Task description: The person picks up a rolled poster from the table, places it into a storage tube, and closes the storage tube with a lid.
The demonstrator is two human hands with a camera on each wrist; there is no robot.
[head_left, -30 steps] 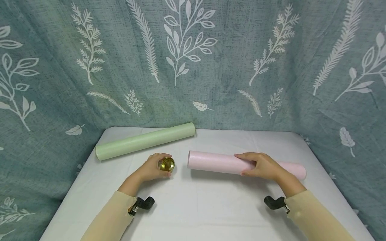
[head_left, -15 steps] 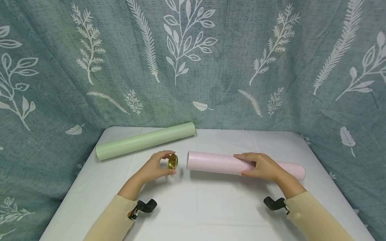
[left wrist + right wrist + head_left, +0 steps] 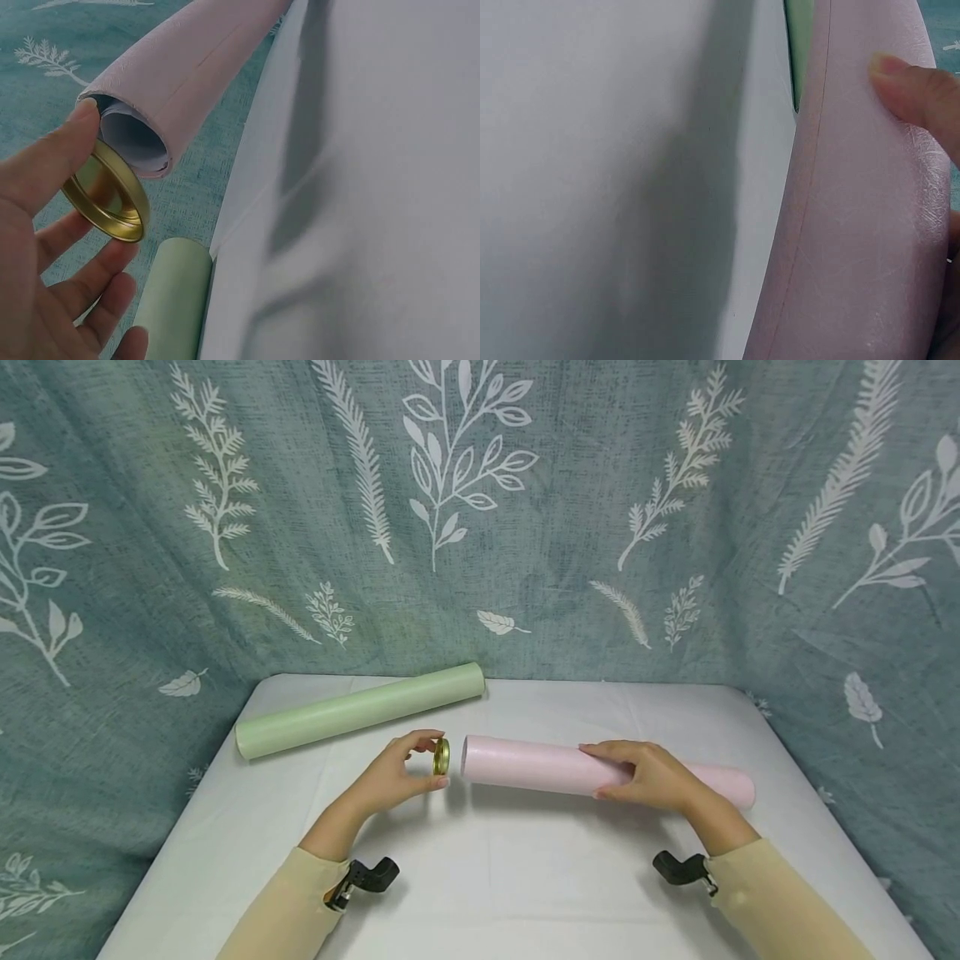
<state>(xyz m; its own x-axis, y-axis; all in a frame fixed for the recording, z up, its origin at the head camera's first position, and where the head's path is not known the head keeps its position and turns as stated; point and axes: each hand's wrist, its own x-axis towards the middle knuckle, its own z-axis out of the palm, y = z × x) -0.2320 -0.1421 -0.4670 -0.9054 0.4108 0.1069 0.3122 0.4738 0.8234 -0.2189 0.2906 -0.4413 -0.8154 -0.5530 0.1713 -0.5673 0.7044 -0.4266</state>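
Observation:
My right hand (image 3: 652,774) grips a pink cardboard tube (image 3: 532,763) around its middle, holding it level above the table with its open end facing left. Rolled white paper (image 3: 129,139) shows inside that end in the left wrist view. Between thumb and fingertips, my left hand (image 3: 397,777) pinches a gold metal cap (image 3: 441,757), turned on edge with its hollow side toward the tube. A small gap separates cap and tube end in the head view. In the right wrist view, the right thumb (image 3: 911,90) lies along the pink tube.
A pale green tube (image 3: 360,710) lies slanted at the back left of the white-covered table (image 3: 525,877). Behind the table hangs a teal curtain (image 3: 570,527) with white leaf prints. Black camera mounts (image 3: 375,875) sit at both wrists.
My left hand has moved right, bringing the gold cap nearer the pink tube's open end and turning it to face the tube. The pink tube has shifted slightly left.

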